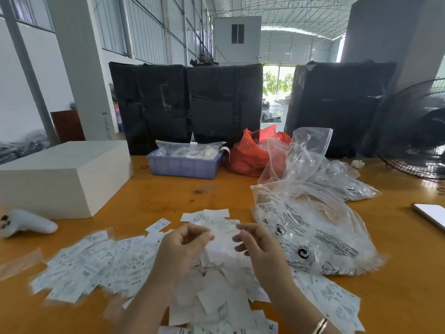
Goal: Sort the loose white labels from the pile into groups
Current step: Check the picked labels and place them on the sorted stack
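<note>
on the orange table (149,196) in front of us lay the pile of white labels (216,280), spread from the near left across to the near edge, with more labels (334,297) trailing off to the right. from the head view we held both hands just above the middle of that pile. our left hand (183,247) had its fingers curled inward, and our right hand (255,242) was curled the same way, facing it; motion blur kept us from telling whether either hand pinched a label. a bracelet (320,326) sat on our right wrist. just right of our hands lay a clear printed plastic bag (313,227), with more clear bags (310,155) behind it. farther back stood a blue tray (185,167) holding bagged items, a red plastic bag (250,153) beside it, and a white box (62,174) to the left. a white controller (26,225) rested near that box, a phone (431,215) lay at the far right, and a black fan (419,131) stood behind it.
</note>
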`<control>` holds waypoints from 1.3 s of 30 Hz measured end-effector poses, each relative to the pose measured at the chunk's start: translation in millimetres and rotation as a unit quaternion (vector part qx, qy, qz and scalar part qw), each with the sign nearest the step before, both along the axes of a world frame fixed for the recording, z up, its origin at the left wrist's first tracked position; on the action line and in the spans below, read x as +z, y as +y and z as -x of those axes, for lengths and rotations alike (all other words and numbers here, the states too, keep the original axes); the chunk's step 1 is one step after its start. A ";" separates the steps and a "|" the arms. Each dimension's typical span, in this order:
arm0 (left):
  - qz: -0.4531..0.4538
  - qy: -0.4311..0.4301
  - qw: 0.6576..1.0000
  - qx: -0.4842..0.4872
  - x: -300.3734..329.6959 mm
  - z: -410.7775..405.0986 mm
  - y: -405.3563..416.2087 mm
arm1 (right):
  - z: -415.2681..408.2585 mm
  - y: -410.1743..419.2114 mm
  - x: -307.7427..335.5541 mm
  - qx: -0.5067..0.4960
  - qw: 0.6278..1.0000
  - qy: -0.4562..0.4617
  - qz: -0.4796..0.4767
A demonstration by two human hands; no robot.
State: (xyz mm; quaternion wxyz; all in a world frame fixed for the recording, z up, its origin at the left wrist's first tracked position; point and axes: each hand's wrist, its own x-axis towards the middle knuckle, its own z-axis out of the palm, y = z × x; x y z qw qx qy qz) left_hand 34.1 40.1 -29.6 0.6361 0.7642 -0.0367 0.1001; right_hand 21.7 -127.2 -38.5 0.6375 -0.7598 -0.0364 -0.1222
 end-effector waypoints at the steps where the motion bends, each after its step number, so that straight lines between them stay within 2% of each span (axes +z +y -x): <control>1: 0.042 0.004 0.999 0.028 0.3 -1.5 1.9 | -0.8 0.2 -3.3 -0.016 0.996 -0.013 0.089; 4: 0.152 0.021 0.985 0.078 0.8 -5.1 6.0 | -1.8 5.2 -13.4 0.024 0.944 -0.048 0.325; 7: 0.193 0.023 0.976 0.096 0.2 -7.0 7.8 | -3.5 12.6 -22.3 0.059 0.891 -0.092 0.441; 9: 0.191 0.024 0.976 0.098 -2.3 -8.0 8.3 | -4.4 15.5 -24.6 0.045 0.876 -0.117 0.465; 13: 0.194 0.032 0.977 0.080 -4.3 -9.5 8.6 | -4.0 18.4 -25.5 -0.006 0.893 -0.173 0.416; 16: 0.204 0.032 0.977 0.059 -3.0 -8.9 8.3 | -2.8 17.5 -26.8 -0.011 0.896 -0.173 0.409; 18: 0.208 0.035 0.976 0.044 -3.7 -8.8 7.4 | -1.9 16.7 -21.9 -0.008 0.925 -0.154 0.348; 19: 0.210 0.041 0.976 0.039 -3.5 -8.5 7.2 | -0.5 15.8 -17.1 -0.008 0.954 -0.127 0.272; 21: 0.221 0.055 0.973 0.033 -3.0 -8.3 7.6 | 3.6 11.5 -7.3 0.009 0.999 -0.034 0.032; 23: 0.263 0.068 0.962 0.017 -1.8 -8.0 8.2 | 6.8 7.2 -3.2 0.012 0.989 0.048 -0.138; 27: 0.360 0.102 0.927 -0.027 2.6 -6.7 7.4 | 11.5 2.6 -0.4 0.050 0.938 0.095 -0.330; 31: 0.454 0.141 0.875 -0.090 6.1 -3.9 7.3 | 13.0 3.4 -0.7 0.063 0.919 0.100 -0.377; 34: 0.471 0.152 0.861 -0.119 5.9 -1.9 6.4 | 10.8 1.6 -4.4 0.073 0.909 0.104 -0.398; 36: 0.448 0.150 0.874 -0.116 5.0 -1.3 4.4 | 8.7 0.1 -5.7 0.077 0.898 0.109 -0.419; 39: 0.360 0.138 0.919 -0.084 2.4 -1.1 2.1 | 6.8 -0.9 -5.1 0.073 0.896 0.094 -0.427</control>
